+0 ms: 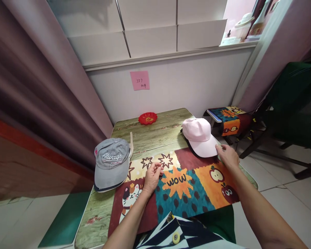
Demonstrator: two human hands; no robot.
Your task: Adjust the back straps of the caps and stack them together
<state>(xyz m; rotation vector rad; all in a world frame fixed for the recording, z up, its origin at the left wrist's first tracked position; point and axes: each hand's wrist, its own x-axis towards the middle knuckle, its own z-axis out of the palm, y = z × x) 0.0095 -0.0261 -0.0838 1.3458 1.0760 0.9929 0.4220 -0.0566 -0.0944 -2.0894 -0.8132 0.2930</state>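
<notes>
My right hand [228, 156] grips the edge of the brim of a pink baseball cap [198, 130] between thumb and fingers, at the right side of the table. Under the pink cap a dark brim shows, so it sits on top of at least one other cap. My left hand [153, 176] rests over the patterned placemat [181, 200], its fingers loosely curled together with nothing visible in them. To the left lies a grey cap [112, 159] with "Always" lettering, stacked on other headwear whose dark and pale edges stick out below it and at its right.
A red scalloped dish [147, 118] stands at the back of the wood-patterned table [160, 128]. Beyond the table's right edge is a small stool [229, 117] with a matching cover and a phone-like object. A dark chair [292, 103] stands farther right; a curtain [54, 76] hangs left.
</notes>
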